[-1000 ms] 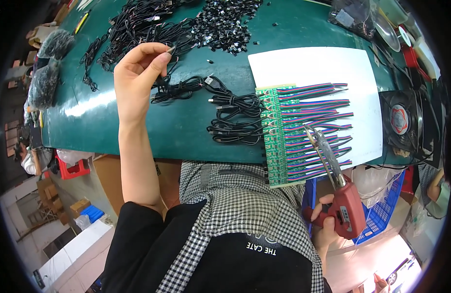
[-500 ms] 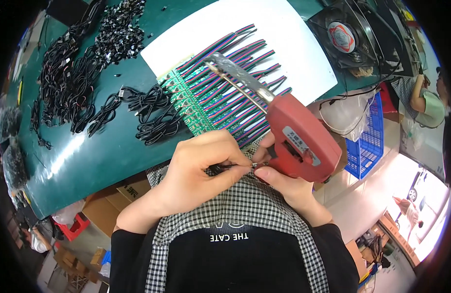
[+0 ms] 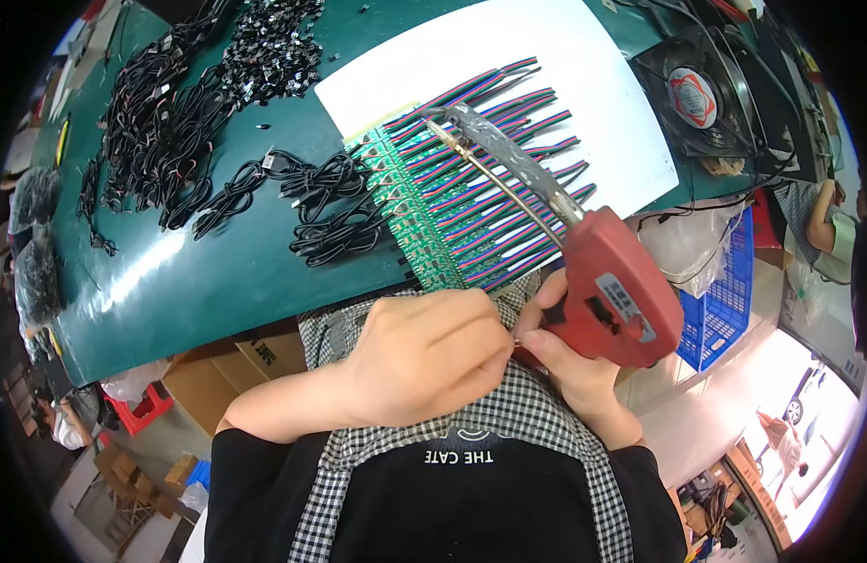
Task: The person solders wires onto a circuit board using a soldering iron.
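My right hand (image 3: 583,380) is wrapped round the handle of a red soldering gun (image 3: 630,291). Its metal tip and solder feed tube point up and left, above a row of green circuit boards (image 3: 410,220). The right thumb and a fingertip also pinch close to my left hand (image 3: 438,357). Curled closed with its back upward, the left hand meets them in front of my apron; thin wire ends (image 3: 519,343) barely show between the fingertips. Striped multicolour ribbon wires (image 3: 508,192) fan rightward from the boards over a white sheet (image 3: 583,56).
Coiled black cables (image 3: 335,235) lie left of the boards, with a larger cable heap (image 3: 157,122) and a pile of small black parts (image 3: 269,52) beyond. A fan (image 3: 696,98) stands at the far right, above a blue crate (image 3: 724,300). Cardboard boxes (image 3: 227,371) sit below the table edge.
The view has shifted, so the table appears farther right. My left hand has rolled so its back covers the black cable seen in it before; the fingertips remain close to the right thumb.
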Available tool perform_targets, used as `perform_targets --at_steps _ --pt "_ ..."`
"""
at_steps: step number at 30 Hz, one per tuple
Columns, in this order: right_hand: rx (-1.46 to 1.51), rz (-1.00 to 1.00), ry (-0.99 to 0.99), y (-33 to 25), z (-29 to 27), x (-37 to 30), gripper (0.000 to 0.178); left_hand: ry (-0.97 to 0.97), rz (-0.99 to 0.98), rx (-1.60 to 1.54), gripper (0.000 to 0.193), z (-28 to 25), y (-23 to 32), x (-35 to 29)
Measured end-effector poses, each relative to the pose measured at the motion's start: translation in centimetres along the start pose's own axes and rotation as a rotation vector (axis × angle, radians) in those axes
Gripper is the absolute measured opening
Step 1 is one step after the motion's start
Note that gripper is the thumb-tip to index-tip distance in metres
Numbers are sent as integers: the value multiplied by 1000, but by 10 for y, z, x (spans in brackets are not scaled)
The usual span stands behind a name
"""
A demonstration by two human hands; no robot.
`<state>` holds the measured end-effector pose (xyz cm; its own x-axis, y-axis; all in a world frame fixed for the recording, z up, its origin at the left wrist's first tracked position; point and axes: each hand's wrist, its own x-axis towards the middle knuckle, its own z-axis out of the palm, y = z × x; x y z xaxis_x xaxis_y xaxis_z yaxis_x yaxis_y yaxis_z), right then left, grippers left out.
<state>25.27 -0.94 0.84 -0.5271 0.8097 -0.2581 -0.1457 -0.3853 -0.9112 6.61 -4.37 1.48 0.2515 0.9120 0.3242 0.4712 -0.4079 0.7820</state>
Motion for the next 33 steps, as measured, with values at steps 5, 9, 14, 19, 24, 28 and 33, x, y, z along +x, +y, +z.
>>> perform_targets --at_steps 5,9,14,19,24,28,33 --pt "-48 -143 71 5 -15 0 30 225 -432 22 12 -25 -6 0" --pt "49 -45 7 17 -30 -20 43 270 -528 168 11 -29 -31 -1" --pt "-154 -17 139 26 -32 -31 56 173 -509 325 11 -23 -36 2" --pt "-138 68 -12 31 -57 -38 70 154 -514 367 11 -22 -40 3" --pt "-409 36 7 45 -65 -51 73 152 -528 342 11 -22 -40 2" --pt "-204 68 69 43 -56 -46 74 142 -518 339 11 -22 -41 3" --pt "-197 54 3 46 -61 -46 76 138 -520 339 11 -22 -42 2"
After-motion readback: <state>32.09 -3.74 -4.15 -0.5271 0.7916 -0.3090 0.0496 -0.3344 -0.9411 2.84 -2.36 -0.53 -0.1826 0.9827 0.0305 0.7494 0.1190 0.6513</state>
